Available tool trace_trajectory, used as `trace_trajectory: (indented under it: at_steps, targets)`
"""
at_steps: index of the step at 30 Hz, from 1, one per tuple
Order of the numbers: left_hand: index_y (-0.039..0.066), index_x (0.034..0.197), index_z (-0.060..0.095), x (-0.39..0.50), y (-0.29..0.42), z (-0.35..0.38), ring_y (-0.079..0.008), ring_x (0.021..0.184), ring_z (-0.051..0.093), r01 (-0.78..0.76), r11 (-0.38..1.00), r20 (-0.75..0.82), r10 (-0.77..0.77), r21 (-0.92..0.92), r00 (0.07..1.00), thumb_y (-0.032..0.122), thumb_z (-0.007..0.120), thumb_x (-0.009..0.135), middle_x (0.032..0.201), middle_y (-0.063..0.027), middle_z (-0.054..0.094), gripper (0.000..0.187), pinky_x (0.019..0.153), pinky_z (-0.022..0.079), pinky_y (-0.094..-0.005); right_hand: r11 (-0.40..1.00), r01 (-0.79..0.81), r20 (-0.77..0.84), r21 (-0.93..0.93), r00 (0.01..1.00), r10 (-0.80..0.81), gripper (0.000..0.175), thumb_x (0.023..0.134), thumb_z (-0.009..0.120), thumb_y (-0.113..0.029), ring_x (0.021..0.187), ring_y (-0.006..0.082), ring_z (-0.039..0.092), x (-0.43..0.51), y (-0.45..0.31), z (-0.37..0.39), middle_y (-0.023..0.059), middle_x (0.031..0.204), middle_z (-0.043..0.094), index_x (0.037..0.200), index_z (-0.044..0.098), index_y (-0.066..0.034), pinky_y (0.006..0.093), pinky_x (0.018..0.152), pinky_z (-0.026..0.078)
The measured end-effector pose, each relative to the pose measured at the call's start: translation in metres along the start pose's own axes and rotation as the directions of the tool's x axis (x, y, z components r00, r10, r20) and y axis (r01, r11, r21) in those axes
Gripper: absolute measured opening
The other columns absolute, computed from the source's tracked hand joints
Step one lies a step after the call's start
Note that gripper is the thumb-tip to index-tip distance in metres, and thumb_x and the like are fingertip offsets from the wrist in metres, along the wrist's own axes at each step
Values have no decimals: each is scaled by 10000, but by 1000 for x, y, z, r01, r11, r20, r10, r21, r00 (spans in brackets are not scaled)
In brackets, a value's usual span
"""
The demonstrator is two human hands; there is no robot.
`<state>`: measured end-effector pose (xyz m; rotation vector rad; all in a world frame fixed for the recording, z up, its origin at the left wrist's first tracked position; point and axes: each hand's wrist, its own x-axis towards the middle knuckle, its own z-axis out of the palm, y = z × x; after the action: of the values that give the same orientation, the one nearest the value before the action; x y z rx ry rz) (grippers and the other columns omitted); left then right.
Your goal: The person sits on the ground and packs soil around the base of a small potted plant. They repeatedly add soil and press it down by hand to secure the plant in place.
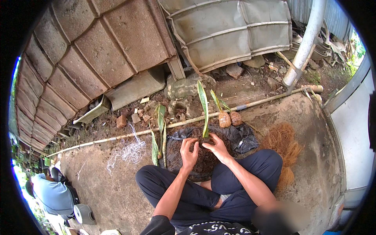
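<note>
A snake plant leaf with yellow edges (203,102) stands upright, its base in dark soil between my two hands. My left hand (189,152) is at the left of the base with fingers curved; my right hand (217,147) cups the soil from the right. Whether the fingers press on the root clump is hard to tell. Beneath them, loose brown soil (202,164) lies on a black plastic sheet (248,138). Further snake plant leaves (161,117) lie at the left. Beyond the sheet are two string-wrapped fiber balls (224,119) with leaves.
Tangled white string (130,152) lies left on the concrete floor (117,188), brown coconut fiber (280,144) right. A long pole (188,120) crosses behind the sheet, with bricks and rubble beyond. A person in light blue (53,194) sits at far left beside a grey stool (84,213).
</note>
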<state>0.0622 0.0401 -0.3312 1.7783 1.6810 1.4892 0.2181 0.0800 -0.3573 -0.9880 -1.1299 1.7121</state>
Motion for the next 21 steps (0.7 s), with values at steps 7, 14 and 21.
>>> trace_trajectory:
  at_steps: [7,14,21]
  targets:
    - [0,967,689,-1,-3,-2,-284,873,618,42,999,20,-41,-5,999,93,704,851,959,-129,597,149,777,492,-386,997,-33,10,-71,999,34,594,832,739,-43,1065,156,587,-2,-1,5,100,1208,575,1351,457,17,285,893,514]
    - [-23,941,661,0,-2,-1,-292,875,611,70,997,50,-68,-32,996,85,676,873,956,-138,588,128,773,487,-391,995,-51,34,-91,998,55,592,833,743,-62,1089,165,575,-4,-6,6,107,1239,560,1349,463,16,287,902,510]
    - [-48,940,573,0,-1,1,-342,820,570,71,997,113,-67,-30,991,60,588,925,900,-166,545,110,746,460,-416,983,28,52,-183,998,-19,594,836,747,-74,1098,170,575,1,7,1,116,1251,552,1347,460,20,291,907,510]
